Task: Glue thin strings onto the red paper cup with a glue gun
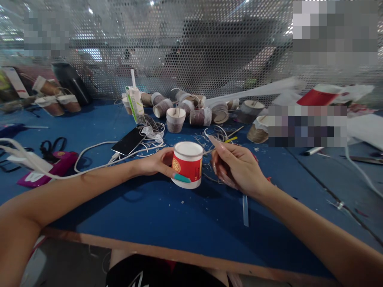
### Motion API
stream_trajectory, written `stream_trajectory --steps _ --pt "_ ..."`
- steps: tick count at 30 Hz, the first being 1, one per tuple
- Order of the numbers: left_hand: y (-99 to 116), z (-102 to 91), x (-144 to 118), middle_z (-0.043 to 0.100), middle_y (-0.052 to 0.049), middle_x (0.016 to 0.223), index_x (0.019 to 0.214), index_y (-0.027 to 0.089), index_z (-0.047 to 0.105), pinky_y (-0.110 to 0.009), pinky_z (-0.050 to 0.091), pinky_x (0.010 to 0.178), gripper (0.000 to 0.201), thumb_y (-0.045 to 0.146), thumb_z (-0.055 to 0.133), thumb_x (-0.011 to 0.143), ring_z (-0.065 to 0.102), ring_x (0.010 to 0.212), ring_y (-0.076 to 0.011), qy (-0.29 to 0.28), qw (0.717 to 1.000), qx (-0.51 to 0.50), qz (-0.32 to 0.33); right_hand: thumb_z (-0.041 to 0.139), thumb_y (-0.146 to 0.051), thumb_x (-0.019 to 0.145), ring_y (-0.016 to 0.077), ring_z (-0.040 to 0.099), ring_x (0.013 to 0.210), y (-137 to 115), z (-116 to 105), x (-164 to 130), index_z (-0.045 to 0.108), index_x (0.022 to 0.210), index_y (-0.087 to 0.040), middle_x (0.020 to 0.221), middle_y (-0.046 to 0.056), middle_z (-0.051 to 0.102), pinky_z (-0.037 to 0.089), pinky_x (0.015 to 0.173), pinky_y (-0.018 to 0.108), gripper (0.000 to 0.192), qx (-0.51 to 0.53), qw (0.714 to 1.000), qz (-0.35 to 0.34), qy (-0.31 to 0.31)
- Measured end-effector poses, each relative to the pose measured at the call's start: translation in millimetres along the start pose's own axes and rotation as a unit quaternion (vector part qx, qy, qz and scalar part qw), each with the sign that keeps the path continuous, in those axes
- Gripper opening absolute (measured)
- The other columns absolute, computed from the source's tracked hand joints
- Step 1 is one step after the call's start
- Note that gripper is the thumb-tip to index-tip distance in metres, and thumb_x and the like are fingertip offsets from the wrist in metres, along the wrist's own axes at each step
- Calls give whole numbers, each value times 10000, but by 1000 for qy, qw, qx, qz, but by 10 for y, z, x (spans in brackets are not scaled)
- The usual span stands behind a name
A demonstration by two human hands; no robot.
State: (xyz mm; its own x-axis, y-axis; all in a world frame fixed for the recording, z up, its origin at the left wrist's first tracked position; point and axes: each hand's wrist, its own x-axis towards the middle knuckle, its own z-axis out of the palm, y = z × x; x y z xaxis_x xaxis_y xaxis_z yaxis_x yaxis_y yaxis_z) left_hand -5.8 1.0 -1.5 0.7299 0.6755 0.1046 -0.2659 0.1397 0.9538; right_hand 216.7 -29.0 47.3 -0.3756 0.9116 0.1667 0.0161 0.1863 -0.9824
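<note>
A clear strip point(245, 210) lies nearest on the worktop point(167, 223); the red cup point(194, 168) comes next, upright between the hands. Behind them are a yellow strip point(230, 140), a phone point(127, 141) on a white cable point(95, 143), a carton point(137, 104), then wrapped cups point(176, 120) crowded before a mesh screen point(119, 44). The left hand point(160, 162) grasps the cup's side, thumb across its front. The right hand point(235, 165) is just beside, fingers curled; whether it pinches anything, I cannot tell.
</note>
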Motion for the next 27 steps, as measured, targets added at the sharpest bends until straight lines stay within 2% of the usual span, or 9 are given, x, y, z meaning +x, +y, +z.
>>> stream_trajectory --steps 8,15,27 --pt "1 15 6 719 -89 1051 1125 168 632 -453 457 998 639 188 886 540 676 1016 -265 3 1000 0 7 585 -592 860 41 342 226 27 23 11 513 571 -199 346 -73 458 207 252 179 493 4 1000 14 -10" --pt "-10 7 20 720 -73 1068 1104 182 658 -403 462 990 622 216 902 533 670 1011 -232 -14 1000 12 24 599 -588 852 35 337 225 41 37 8 511 598 -202 371 -71 490 184 236 175 471 20 1000 23 -10" --pt "-4 9 39 725 -77 1061 1109 169 652 -428 378 1082 647 229 916 522 644 1084 -253 -30 999 26 37 610 -604 833 32 342 229 21 69 -3 508 593 -201 373 -74 481 186 225 175 480 6 1000 23 6"
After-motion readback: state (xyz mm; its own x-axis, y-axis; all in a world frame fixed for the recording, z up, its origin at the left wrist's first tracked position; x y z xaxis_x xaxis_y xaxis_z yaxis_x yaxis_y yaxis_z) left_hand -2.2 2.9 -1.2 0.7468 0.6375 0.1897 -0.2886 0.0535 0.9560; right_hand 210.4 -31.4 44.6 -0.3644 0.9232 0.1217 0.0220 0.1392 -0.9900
